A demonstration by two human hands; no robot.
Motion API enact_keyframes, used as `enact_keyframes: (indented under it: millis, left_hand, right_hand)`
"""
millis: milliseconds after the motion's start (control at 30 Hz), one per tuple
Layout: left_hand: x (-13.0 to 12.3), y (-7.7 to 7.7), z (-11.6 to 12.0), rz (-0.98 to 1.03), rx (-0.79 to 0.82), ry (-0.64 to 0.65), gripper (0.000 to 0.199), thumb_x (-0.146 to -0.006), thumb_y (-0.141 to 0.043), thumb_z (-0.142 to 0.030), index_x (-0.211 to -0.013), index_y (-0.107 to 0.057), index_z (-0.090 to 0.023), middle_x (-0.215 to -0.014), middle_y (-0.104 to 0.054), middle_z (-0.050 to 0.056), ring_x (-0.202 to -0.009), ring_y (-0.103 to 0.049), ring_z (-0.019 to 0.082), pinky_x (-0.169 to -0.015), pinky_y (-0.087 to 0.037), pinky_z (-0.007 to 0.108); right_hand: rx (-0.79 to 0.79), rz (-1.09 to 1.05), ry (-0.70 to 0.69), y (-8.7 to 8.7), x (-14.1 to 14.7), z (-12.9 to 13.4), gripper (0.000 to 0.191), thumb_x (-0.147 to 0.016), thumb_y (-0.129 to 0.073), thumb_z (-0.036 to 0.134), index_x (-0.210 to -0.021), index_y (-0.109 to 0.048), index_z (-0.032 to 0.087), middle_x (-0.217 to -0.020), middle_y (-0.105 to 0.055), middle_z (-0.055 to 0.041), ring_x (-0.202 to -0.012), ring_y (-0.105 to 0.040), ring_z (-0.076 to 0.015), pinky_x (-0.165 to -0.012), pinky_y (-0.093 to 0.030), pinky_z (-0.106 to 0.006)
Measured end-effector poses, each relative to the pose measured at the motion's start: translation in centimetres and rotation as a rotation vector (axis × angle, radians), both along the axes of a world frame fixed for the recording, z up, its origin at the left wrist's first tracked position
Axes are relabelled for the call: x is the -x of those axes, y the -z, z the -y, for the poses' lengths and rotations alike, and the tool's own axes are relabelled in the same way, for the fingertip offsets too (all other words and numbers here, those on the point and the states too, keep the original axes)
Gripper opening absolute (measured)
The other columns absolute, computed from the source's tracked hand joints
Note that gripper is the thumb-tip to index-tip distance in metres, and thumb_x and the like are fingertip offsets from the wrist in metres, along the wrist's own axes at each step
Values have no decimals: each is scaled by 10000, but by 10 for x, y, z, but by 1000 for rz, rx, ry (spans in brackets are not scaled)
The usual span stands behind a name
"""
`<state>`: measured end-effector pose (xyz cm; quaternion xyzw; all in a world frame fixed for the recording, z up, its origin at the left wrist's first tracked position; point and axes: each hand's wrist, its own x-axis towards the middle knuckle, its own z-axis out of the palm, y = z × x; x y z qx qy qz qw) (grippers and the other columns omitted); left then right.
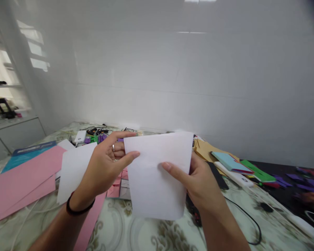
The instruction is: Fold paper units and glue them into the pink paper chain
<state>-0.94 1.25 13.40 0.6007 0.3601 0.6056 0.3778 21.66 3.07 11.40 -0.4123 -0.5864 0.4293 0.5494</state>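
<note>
A white sheet of paper [157,195] is held up in front of me, above the table. My right hand [199,177] grips its right side, thumb on the near face and the other fingers mostly hidden behind. At the upper left edge, my left hand [107,160] pinches the sheet with the thumb in front. Its index finger reaches along the top corner, and a ring and a dark wristband show. Behind the sheet, pink and white folded paper pieces [115,188] are partly covered.
Pink paper sheets [28,174], another white sheet [74,167] and a blue packet [31,153] lie at left. Light-blue paper [230,161], a green stack [259,171], a white power strip [235,174] and a black cable [251,218] are at right. A pale wall [172,69] stands behind.
</note>
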Motion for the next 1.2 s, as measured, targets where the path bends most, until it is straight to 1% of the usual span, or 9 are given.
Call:
enact_keyframes:
  millis: [267, 467, 567, 700, 800, 900, 1033, 1133, 1200]
  left_hand:
    - [7, 0, 3, -83, -44, -21, 319, -909, -770, -302, -1211, -697, -229, -838, -786, 29, -771, -770, 178, -665, -632, 245]
    - [10, 1, 3, -129, -94, -82, 351, -892, -790, -312, -1224, -716, -227, -864, -778, 42, -755, -755, 184, -653, -625, 264]
    - [11, 1, 3, -150, -125, -98, 303, -896, -783, -306, -1181, -739, -212, -831, -761, 46, -740, -739, 179, -637, -608, 258]
    - [11, -1, 3, -172, -148, -114, 255, -902, -768, -292, -1142, -758, -206, -763, -713, 33, -666, -669, 150, -586, -561, 242]
    - [11, -3, 2, -203, -167, -137, 229, -901, -765, -266, -1125, -767, -220, -659, -597, -18, -591, -559, 110, -532, -479, 209]
    - [12, -2, 2, -247, -184, -155, 214, -909, -755, -257, -1122, -768, -242, -631, -509, -46, -571, -481, 93, -524, -422, 200]
    - [13, -1, 4, -320, -195, -165, 212, -925, -737, -262, -1134, -762, -250, -656, -518, -41, -599, -479, 100, -559, -427, 213]
    - [14, -1, 5, -375, -227, -195, 212, -919, -742, -260, -1128, -766, -240, -648, -485, -50, -590, -457, 94, -564, -424, 209]
    - [15, -2, 5, -390, -233, -201, 219, -914, -746, -271, -1129, -770, -231, -658, -509, -43, -589, -474, 94, -560, -430, 207]
  right_hand:
    - [2, 46, 48, -2, 0, -1, 505, -681, -932, 505, -1044, -724, 221, -969, -795, -76, -813, -755, -263, -592, -619, -307]
    - [-29, 83, 59, -2, -3, -1, 474, -700, -922, 502, -1035, -720, 234, -952, -790, -60, -812, -748, -253, -586, -600, -295]
    - [-26, 109, 81, -2, -3, -1, 478, -698, -922, 507, -1030, -720, 228, -963, -790, -68, -819, -748, -260, -595, -605, -306]
    - [-10, 126, 66, -3, -5, 0, 502, -702, -917, 525, -1048, -720, 220, -970, -790, -80, -815, -754, -266, -594, -612, -312]
    - [11, 131, 29, -4, -6, 0, 528, -700, -925, 516, -1089, -715, 228, -981, -794, -77, -823, -760, -264, -590, -615, -299]
    - [-11, 81, -33, -4, -6, 0, 533, -733, -912, 502, -1152, -705, 245, -1037, -799, -75, -885, -769, -269, -631, -629, -297]
    - [-73, -73, -101, -2, -5, -1, 393, -882, -786, 515, -1169, -713, 257, -1112, -798, -74, -955, -769, -255, -708, -633, -299]
    - [-78, -134, -80, -1, -5, 0, 309, -901, -782, 471, -1123, -732, 263, -1067, -808, -56, -890, -770, -225, -700, -619, -282]
    - [-59, -143, -63, -2, -6, 1, 308, -889, -797, 458, -1119, -735, 262, -998, -814, -47, -817, -765, -214, -660, -609, -278]
